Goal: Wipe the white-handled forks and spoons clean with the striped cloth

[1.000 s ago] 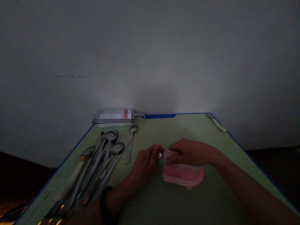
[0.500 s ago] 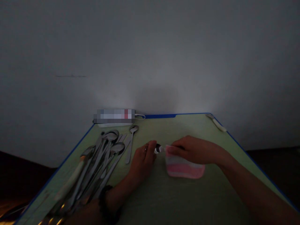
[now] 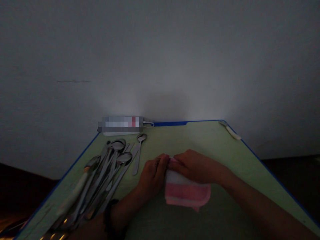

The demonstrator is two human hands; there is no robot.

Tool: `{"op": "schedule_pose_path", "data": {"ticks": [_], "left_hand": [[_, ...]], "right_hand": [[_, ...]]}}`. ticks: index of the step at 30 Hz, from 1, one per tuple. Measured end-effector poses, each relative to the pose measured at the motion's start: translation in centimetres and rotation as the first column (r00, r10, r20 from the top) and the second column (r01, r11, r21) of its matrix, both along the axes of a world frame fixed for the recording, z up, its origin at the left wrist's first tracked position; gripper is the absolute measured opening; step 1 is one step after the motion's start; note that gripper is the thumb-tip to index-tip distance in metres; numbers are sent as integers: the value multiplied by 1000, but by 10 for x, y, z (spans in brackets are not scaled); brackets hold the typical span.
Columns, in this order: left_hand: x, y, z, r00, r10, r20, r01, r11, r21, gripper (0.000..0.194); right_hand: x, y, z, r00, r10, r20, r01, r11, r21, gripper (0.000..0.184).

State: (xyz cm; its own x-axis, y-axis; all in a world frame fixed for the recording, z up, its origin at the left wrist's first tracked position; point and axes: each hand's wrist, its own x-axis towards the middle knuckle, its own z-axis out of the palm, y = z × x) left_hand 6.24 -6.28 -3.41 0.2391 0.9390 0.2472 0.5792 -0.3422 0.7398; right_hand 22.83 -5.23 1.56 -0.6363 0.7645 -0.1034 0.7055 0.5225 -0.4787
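The picture is dim. My left hand (image 3: 153, 175) and my right hand (image 3: 193, 165) meet over a pink and white cloth (image 3: 186, 192) on the green table (image 3: 225, 156). The right hand's fingers are curled and press the cloth's top edge. The left hand is closed at the cloth's left end, fingertips against the right hand. A shiny metal piece seen earlier between the hands is hidden under the cloth and fingers.
A pile of several metal spoons (image 3: 105, 176) lies to the left of my hands, one single spoon (image 3: 138, 151) beside it. A blurred flat box (image 3: 121, 124) sits at the table's far edge by the wall. A white object (image 3: 231, 130) lies at the far right edge.
The cloth and my right hand have slid left toward my left hand, covering the shiny metal tip that showed between the hands half a second ago.
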Motion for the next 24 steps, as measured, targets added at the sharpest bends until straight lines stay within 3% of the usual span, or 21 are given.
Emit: {"op": "schedule_pose_path", "data": {"ticks": [5,14,19,24], "left_hand": [[1,1,0,999,10,47,-6,997,-74,38],[1,10,0,915,214,341,-102,943,-317,42],[1,15,-4,784,243,571,32,903,-428,41],[2,17,-9,766,152,624,145,906,-398,28]], "right_hand": [[4,4,0,999,21,29,-21,1000,-17,54],[37,19,19,996,88,22,-82,974,-209,48],[42,23,16,997,3,-77,-19,978,-206,47],[26,26,-9,966,-108,-235,63,980,-189,46]]}}
